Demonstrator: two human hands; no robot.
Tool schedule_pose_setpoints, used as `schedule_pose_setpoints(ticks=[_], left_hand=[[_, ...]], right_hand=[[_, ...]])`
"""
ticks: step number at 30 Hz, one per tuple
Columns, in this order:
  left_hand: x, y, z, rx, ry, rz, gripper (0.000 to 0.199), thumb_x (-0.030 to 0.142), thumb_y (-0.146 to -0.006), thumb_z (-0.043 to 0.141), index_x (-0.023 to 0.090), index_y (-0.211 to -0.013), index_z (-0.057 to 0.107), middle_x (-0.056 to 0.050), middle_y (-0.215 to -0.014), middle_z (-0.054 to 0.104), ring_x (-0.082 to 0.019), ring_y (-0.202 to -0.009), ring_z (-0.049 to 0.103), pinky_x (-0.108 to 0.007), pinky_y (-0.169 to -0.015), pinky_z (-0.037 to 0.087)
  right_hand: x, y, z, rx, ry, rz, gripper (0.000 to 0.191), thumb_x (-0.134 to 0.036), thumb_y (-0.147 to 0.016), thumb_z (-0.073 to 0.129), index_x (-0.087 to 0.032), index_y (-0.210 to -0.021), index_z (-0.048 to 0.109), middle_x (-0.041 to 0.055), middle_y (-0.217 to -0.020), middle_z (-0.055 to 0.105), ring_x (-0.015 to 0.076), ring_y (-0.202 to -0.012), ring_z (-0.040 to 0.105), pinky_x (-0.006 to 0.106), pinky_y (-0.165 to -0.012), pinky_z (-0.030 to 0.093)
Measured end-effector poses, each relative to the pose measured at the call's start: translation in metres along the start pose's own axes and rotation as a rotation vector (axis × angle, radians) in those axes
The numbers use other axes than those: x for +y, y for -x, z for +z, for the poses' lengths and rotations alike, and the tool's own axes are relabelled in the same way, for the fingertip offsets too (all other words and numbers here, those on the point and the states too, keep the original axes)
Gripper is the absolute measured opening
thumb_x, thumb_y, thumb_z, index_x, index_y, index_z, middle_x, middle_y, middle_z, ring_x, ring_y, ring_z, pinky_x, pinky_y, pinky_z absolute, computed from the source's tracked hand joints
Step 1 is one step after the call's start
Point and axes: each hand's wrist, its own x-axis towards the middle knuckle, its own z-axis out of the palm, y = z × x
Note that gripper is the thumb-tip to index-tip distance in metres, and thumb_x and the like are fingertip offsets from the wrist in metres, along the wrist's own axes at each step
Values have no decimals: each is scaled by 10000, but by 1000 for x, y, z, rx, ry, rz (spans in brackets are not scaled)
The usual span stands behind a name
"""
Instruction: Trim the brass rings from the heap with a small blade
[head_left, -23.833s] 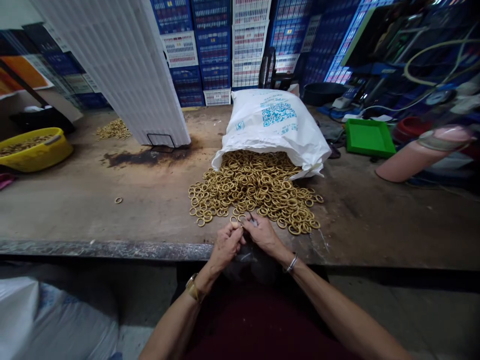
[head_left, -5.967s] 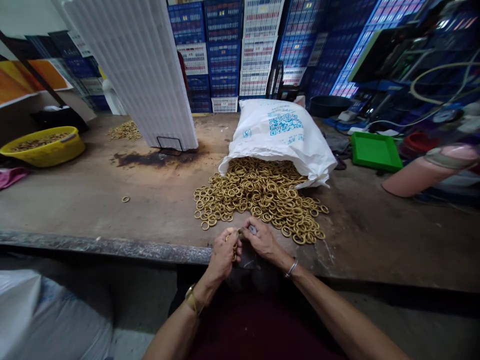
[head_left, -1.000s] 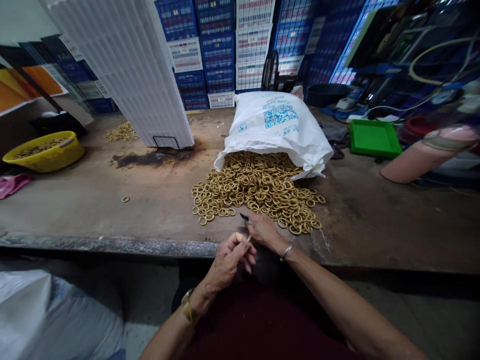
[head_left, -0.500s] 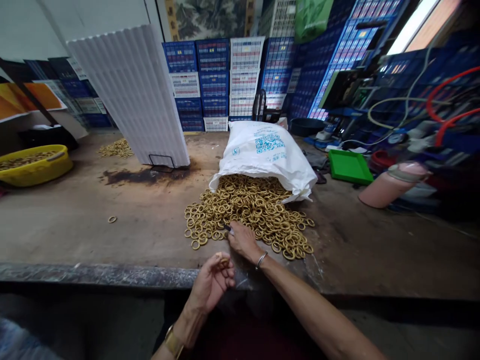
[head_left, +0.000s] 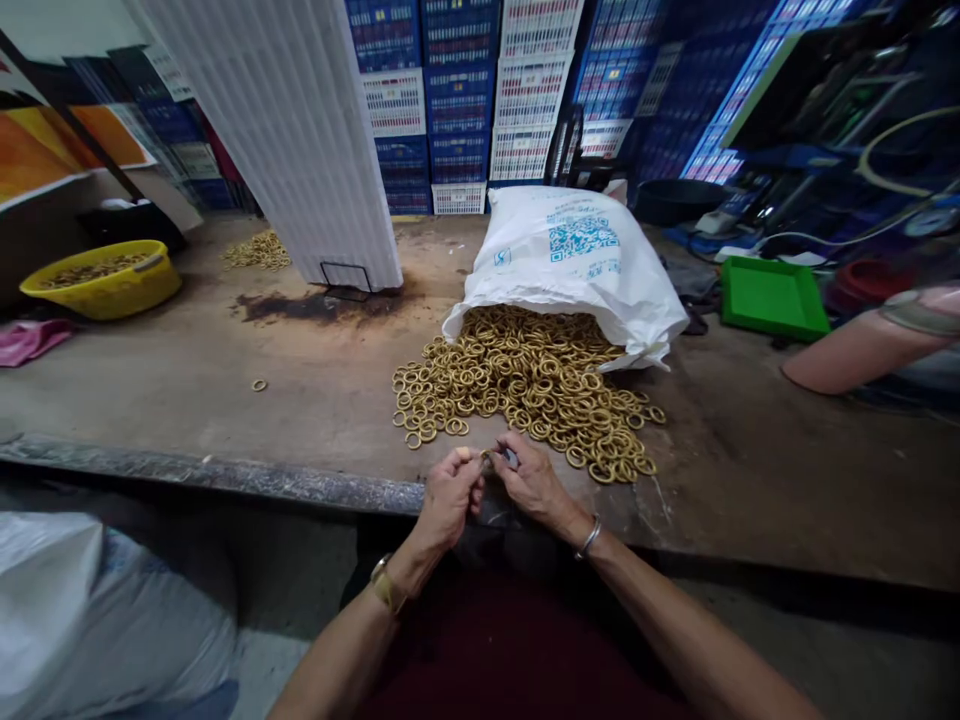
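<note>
My left hand is closed on a brass ring at the table's front edge. My right hand meets it there, its fingers closed round a small dark tool whose tip is at the ring. What kind of tool it is cannot be made out. Just beyond both hands lies a heap of brass rings, spilling from the mouth of a white sack that lies on its side. One loose ring rests alone to the left.
On the left stands a yellow basin of rings beside a pink cloth. A white corrugated panel stands upright behind. To the right are a green tray and a pink bottle. Stacked crates line the back.
My right hand has drawn back from the heap and met my left hand, bringing the tool to the ring. The view has tilted down, showing more of the floor and a sack at lower left.
</note>
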Motion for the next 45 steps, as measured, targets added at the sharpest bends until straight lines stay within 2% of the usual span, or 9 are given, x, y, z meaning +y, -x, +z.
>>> schedule_pose_setpoints(ticks=[3,7,11,17,24,28,31,34,45], left_hand=[[-1,0,0,51,-140,76,280,414,-702,578,156,-798,524,70,-505,429,-29,-369,345,-142,-349,242],[-1,3,1,74,-257,182,234,389,-721,559,160,-764,543,73,-494,416,-27,-383,326,-150,-378,252],[-3,4,1,50,-233,132,269,424,-714,560,165,-785,540,63,-530,464,-33,-391,362,-156,-378,266],[-1,3,0,-70,-78,19,326,480,-720,532,160,-688,481,55,-534,464,-33,-369,368,-162,-349,250],[-3,6,-3,-124,58,25,278,426,-746,540,153,-786,504,44,-569,474,-38,-402,385,-159,-363,271],[-4,4,-3,-102,72,39,268,414,-743,549,152,-778,500,42,-577,479,-38,-402,389,-159,-359,274],[-4,3,-3,-68,22,77,282,432,-740,546,156,-736,486,42,-574,482,-36,-403,391,-157,-359,276],[-4,3,-3,-40,-61,107,319,469,-724,544,159,-698,474,45,-563,479,-34,-396,384,-156,-361,285],[-6,3,-8,-17,-216,152,324,481,-756,488,166,-684,460,46,-566,469,-37,-399,377,-150,-362,286]], right_hand=[[-6,0,-2,-23,-137,121,153,-305,-764,446,-179,-688,487,-34,-591,433,87,-537,400,191,-504,326],[-9,-2,-2,-167,-410,381,213,-383,-760,424,-183,-699,467,-54,-533,441,63,-409,347,180,-386,273],[-6,-2,1,-249,-588,526,254,-441,-746,431,-189,-725,452,-60,-535,480,46,-331,300,177,-318,199],[-7,-7,2,-156,-481,393,201,-360,-698,516,-165,-652,499,-64,-491,441,52,-420,350,171,-397,274],[-1,-8,3,-126,-413,418,137,-271,-713,455,-162,-647,505,-42,-524,482,63,-429,372,178,-412,285],[1,-3,2,-102,-195,225,159,-238,-725,444,-158,-619,532,-27,-532,481,81,-493,405,186,-479,310],[-1,2,2,-159,-35,32,141,-181,-725,432,-166,-618,523,-19,-545,501,85,-502,407,190,-499,303],[-2,6,2,-225,50,-60,132,-118,-705,420,-170,-632,517,-15,-552,521,85,-492,415,189,-496,287],[-5,6,4,-272,88,-39,139,-124,-718,401,-173,-673,523,3,-590,555,98,-521,452,193,-518,294]])
